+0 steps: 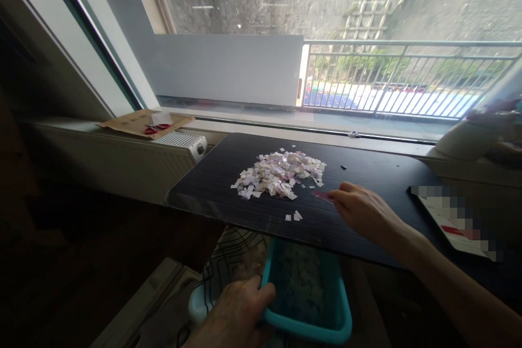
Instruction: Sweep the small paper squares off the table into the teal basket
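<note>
My left hand (247,304) is closed on the near left rim of a turquoise plastic basin (345,310), thumb over the edge. Small pale pieces (302,277) lie in the basin's shadowed inside, just below the table's front edge. Over the dark tabletop, my right hand (359,204) pinches a thin, flat, pinkish piece (322,194), its tip pointing left. Just beyond that tip spreads a heap of small cut paper pieces (281,171), white with some pink and purple. Several loose scraps (294,216) lie nearer the front edge.
A phone-like flat object (452,228) lies at the table's (212,174) right side. Red-handled scissors (157,128) rest on a brown envelope (122,124) at the left sill, beside a white radiator (179,144). Behind stands a window with a railing (391,81) outside.
</note>
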The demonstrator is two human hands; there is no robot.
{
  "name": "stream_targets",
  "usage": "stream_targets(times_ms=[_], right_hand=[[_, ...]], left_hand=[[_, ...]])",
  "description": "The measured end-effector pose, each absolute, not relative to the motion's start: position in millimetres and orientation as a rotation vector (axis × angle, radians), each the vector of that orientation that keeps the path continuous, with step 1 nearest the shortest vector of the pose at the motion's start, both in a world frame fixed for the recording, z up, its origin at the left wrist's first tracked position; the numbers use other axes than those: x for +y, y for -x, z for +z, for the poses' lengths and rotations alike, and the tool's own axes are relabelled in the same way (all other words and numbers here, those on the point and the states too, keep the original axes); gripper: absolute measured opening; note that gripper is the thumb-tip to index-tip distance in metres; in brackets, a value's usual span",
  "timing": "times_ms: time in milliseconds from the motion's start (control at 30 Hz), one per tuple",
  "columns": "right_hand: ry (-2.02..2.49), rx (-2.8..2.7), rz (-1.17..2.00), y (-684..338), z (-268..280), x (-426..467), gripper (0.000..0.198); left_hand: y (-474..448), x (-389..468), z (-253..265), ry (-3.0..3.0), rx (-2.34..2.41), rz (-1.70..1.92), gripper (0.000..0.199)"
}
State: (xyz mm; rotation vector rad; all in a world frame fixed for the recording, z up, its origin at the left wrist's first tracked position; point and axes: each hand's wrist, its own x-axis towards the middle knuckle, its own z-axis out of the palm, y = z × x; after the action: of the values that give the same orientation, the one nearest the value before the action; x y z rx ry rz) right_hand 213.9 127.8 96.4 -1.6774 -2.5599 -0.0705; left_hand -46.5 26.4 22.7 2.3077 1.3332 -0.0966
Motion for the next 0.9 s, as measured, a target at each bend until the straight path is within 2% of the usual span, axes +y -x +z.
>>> stream_targets(times_ms=[100,267,600,767,900], right_hand=[[1.798,-2.546,-0.117,-214,94,132,0.028],[1.550,-2.668,0.051,-200,91,123,0.027],[1.530,-2.737,-0.064,-194,94,124,0.027],[1.541,-2.672,-0.106,-192,98,126,0.028],[1.527,-2.701,-0.095,-186,97,137,0.025]], left_hand=[[48,28,19,-2.290,1.358,-0.145,0.016],[48,30,18,-2.263,1.372,-0.177,0.017],[50,29,16,-2.225,1.399,-0.211,0.019],[45,29,20,-2.277,1.376,-0.112,0.015],[45,30,18,-2.240,1.401,-0.227,0.017]])
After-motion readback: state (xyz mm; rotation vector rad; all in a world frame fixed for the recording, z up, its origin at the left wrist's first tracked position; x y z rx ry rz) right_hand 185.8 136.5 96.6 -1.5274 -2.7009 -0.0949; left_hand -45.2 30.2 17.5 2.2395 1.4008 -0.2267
